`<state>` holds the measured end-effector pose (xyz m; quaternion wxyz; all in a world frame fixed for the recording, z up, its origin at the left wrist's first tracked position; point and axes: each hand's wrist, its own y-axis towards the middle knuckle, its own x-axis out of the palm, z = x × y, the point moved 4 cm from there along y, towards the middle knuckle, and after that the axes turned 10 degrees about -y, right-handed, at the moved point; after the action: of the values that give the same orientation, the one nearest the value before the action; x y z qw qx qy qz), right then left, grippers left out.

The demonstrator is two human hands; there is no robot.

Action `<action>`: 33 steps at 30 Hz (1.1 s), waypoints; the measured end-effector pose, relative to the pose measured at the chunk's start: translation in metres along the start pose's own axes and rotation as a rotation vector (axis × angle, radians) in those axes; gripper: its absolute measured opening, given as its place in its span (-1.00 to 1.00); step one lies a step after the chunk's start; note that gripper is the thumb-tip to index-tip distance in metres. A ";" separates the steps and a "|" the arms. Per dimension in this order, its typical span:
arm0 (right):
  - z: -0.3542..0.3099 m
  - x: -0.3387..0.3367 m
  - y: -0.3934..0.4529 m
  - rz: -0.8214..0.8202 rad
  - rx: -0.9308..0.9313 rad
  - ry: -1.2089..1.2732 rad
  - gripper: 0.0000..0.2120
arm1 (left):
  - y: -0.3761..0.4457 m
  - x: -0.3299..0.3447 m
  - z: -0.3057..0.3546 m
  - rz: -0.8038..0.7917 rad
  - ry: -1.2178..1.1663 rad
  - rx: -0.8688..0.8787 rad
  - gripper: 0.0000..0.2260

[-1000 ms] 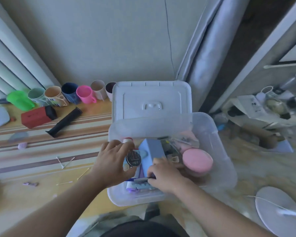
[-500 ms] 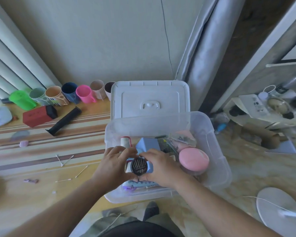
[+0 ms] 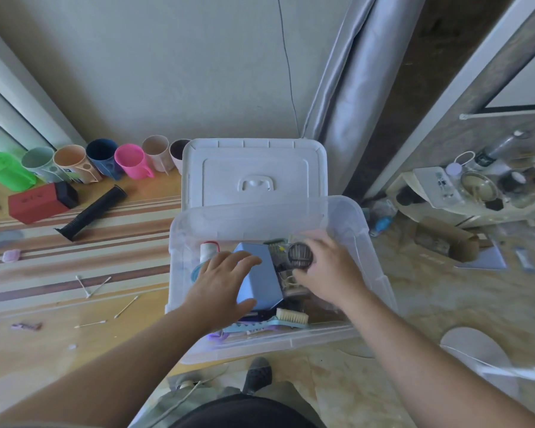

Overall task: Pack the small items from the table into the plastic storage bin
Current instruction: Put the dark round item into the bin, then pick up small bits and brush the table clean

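Clear plastic storage bin (image 3: 374, 242) sits at the table's (image 3: 74, 304) edge, its white lid (image 3: 254, 171) behind it. Inside, the left hand (image 3: 220, 285) lies spread over a blue box (image 3: 260, 279), while the right hand (image 3: 331, 270) pinches a round needle case (image 3: 300, 256). Cotton swabs (image 3: 90, 285) lie on the table.

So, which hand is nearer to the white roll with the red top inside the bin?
Left. The left hand lies on the blue box, just beside the white roll. The right hand holds the round dark case further right, beyond the box.
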<state>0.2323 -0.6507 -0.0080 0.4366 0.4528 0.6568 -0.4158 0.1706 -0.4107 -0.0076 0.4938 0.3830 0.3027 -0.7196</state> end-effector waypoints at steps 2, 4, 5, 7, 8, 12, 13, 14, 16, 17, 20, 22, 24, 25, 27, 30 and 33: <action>0.024 -0.002 0.016 0.001 0.107 -0.011 -0.43 | 0.008 0.003 0.000 -0.015 0.024 -0.030 -0.36; 0.039 0.004 0.031 -0.026 0.178 -0.045 -0.50 | 0.016 0.005 0.001 -0.024 0.049 -0.055 -0.37; 0.044 0.008 0.037 -0.031 0.201 -0.071 -0.53 | 0.019 0.006 0.001 -0.029 0.058 -0.069 -0.37; 0.053 0.014 0.048 -0.029 0.253 -0.106 -0.59 | 0.022 0.006 0.001 -0.034 0.070 -0.087 -0.38; 0.055 0.018 0.051 -0.031 0.280 -0.110 -0.58 | 0.021 0.006 0.000 -0.035 0.073 -0.092 -0.38; 0.058 0.029 0.049 0.025 0.309 -0.098 -0.33 | 0.013 0.006 -0.010 -0.027 0.078 -0.099 -0.41; 0.057 0.030 0.046 0.038 0.300 -0.075 -0.29 | 0.012 0.005 -0.013 -0.030 0.075 -0.103 -0.42; 0.055 0.029 0.044 0.049 0.280 -0.048 -0.29 | 0.011 0.004 -0.015 -0.036 0.072 -0.112 -0.41; 0.044 0.027 0.039 0.085 0.178 -0.004 -0.41 | 0.010 0.000 -0.020 -0.044 0.064 -0.144 -0.38; 0.036 0.028 0.036 0.092 0.097 0.014 -0.44 | 0.010 -0.002 -0.022 -0.036 0.057 -0.156 -0.37; -0.004 0.031 0.026 0.070 -0.127 0.068 -0.35 | 0.009 -0.011 -0.029 -0.004 0.027 -0.166 -0.35; -0.035 0.031 0.023 0.091 -0.207 0.083 -0.34 | 0.006 -0.022 -0.038 0.018 0.012 -0.166 -0.34; -0.067 0.032 0.027 0.103 -0.272 0.088 -0.34 | -0.001 -0.036 -0.051 0.059 0.002 -0.170 -0.35; -0.085 0.032 0.030 0.108 -0.311 0.096 -0.34 | -0.007 -0.045 -0.059 0.091 -0.007 -0.186 -0.37; -0.123 0.034 0.039 0.117 -0.390 0.131 -0.37 | -0.024 -0.063 -0.081 0.170 -0.024 -0.252 -0.40; -0.192 0.039 0.048 0.111 -0.495 0.178 -0.44 | -0.071 -0.088 -0.129 0.251 -0.042 -0.412 -0.45; -0.262 0.052 0.050 0.076 -0.575 0.187 -0.51 | -0.133 -0.110 -0.188 0.255 -0.010 -0.580 -0.52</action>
<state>0.2179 -0.3795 0.0070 0.4999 0.3708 0.7676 -0.1528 0.1169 -0.1619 -0.0050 0.6701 0.2577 0.4423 -0.5375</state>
